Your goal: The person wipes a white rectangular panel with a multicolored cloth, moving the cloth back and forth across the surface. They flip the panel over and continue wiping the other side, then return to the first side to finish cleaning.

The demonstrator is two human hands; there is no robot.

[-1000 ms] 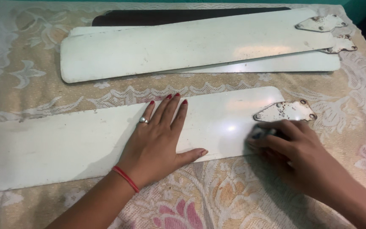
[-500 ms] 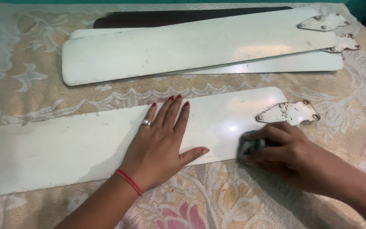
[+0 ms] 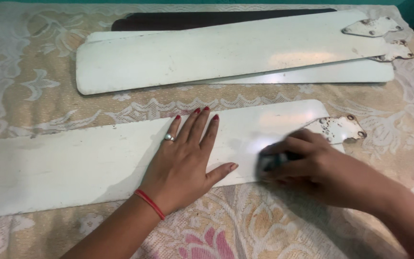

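A long white fan blade [image 3: 73,163] lies across the lace-covered table, its rusty metal bracket [image 3: 339,128] at the right end. My left hand [image 3: 188,160] presses flat on the blade's middle, fingers spread; it wears a ring and a red wrist band. My right hand [image 3: 307,165] is closed around a small dark object [image 3: 271,160], blurred with motion, pressed against the blade's near edge just left of the bracket. What the dark object is cannot be made out.
Two more white fan blades [image 3: 226,55] are stacked at the back, brackets [image 3: 374,26] at their right ends, over a dark brown blade [image 3: 178,20]. The table carries a beige lace cloth [image 3: 34,91] with pink flowers [image 3: 207,242] near me.
My right hand has slid leftward along the blade with the dark object, away from the bracket. My left hand stays flat in the same place.
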